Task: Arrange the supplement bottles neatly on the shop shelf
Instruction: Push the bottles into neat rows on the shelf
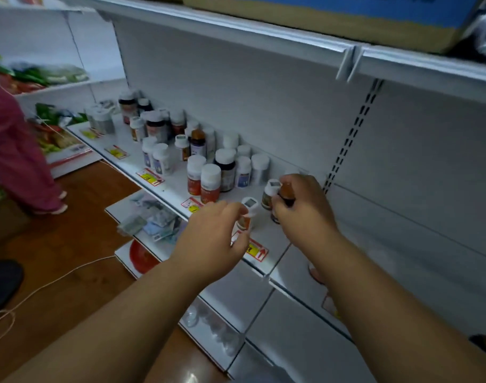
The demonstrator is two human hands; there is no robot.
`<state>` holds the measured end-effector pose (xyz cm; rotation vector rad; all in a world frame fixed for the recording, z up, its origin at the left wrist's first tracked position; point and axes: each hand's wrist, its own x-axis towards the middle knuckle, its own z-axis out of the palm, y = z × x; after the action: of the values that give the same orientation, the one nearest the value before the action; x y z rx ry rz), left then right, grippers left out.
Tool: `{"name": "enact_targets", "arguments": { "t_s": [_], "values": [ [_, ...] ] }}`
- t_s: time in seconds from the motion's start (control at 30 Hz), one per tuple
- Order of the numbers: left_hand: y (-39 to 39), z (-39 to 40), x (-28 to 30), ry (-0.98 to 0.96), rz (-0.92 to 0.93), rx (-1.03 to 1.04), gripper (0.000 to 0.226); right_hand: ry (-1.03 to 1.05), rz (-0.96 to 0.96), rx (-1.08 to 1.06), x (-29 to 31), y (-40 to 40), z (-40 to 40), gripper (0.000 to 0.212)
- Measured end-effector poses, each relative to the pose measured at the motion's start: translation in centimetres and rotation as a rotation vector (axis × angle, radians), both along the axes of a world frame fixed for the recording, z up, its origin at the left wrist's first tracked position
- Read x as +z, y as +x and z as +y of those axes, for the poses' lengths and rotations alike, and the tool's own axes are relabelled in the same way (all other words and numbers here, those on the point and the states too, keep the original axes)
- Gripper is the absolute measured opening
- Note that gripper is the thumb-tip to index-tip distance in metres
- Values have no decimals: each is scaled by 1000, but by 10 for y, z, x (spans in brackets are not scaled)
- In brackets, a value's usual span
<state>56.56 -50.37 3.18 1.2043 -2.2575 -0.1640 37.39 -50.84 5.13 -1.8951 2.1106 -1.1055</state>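
Observation:
Several supplement bottles (208,181) with white caps stand in loose groups along the white shop shelf (266,233). My left hand (211,241) grips a small white-capped bottle (248,207) near the shelf's front edge. My right hand (302,205) holds a dark amber bottle (287,190) just to the right of it. A second small white-capped bottle (271,192) stands against my right hand's fingers; whether the hand holds it too I cannot tell.
Yellow-and-red price tags (257,251) line the shelf's front edge. The upper shelf (347,55) carries a cardboard box (347,20). Lower shelves hold packets (153,219). A person in pink trousers (18,158) stands at left on the wooden floor, where a white cord (51,283) lies.

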Motion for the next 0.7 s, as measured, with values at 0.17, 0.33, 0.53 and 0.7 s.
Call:
{"name": "enact_targets", "arguments": {
  "t_s": [0.17,0.33,0.53,0.7],
  "values": [
    [-5,-55,5,28,-45,-80,35,343,318,-80,-25,-23,-68,40],
    [-6,-95,-4,38,-53,-191,35,281,345,-186,-43,-17,-79,31],
    [-9,-135,-5,86,31,-448,45,101,120,-372,-23,3,-51,19],
    [-26,-129,1,306,82,-709,82,-231,-263,-578,23,44,12,9]
  ]
}}
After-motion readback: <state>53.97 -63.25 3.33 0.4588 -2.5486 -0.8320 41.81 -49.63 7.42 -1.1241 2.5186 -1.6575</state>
